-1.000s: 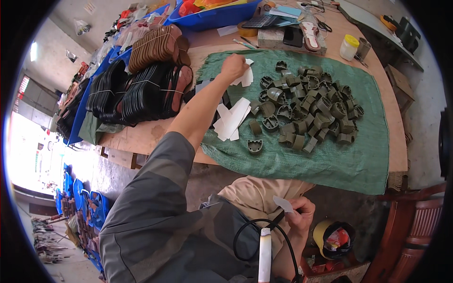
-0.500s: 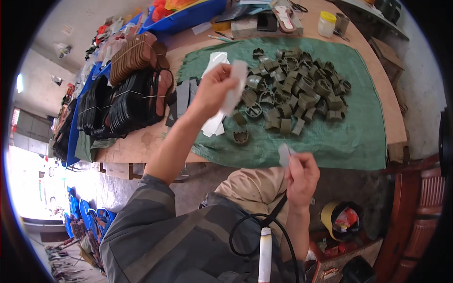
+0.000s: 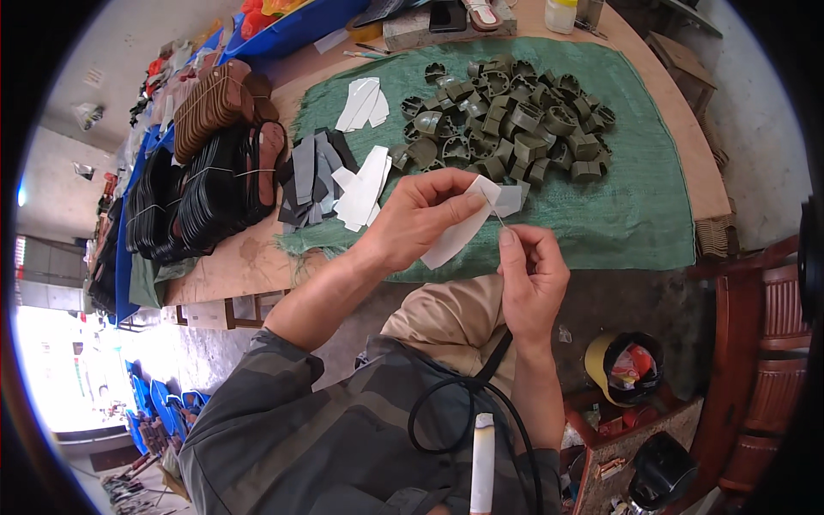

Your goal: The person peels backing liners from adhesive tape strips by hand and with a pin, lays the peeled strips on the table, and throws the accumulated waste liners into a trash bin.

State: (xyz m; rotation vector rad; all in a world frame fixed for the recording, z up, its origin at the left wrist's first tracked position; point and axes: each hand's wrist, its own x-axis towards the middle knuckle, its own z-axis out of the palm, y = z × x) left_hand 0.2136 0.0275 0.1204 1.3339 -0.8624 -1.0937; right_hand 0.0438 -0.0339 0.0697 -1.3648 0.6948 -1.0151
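My left hand [image 3: 421, 219] pinches a white cut-out piece [image 3: 459, 233], long and tapered, above the front edge of the green cloth [image 3: 635, 223]. Close beside it, the closed fingers of my right hand [image 3: 534, 279] grip a thin, pale sliver [image 3: 500, 220] reaching up to the white piece; its exact kind is unclear. A pale grey piece [image 3: 513, 198] shows just beyond the fingertips, and I cannot tell whether it joins the sliver. White cut pieces [image 3: 367, 189] lie left of my left hand, next to grey and black strips [image 3: 313, 176]. Farther back are more white pieces [image 3: 362, 105].
Olive-green curved blocks [image 3: 515, 120] lie heaped on the cloth. Banded stacks of black and brown soles [image 3: 223, 172] stand at the left, a blue tray [image 3: 292, 33] behind. A yellow-rimmed bin [image 3: 605, 369] and a wooden chair [image 3: 764, 343] are at the right. A cigarette [image 3: 482, 463] juts up below.
My left hand has come down and right with the white piece. My right hand has moved up slightly to meet it. The view has shifted, with the tabletop higher in the picture.
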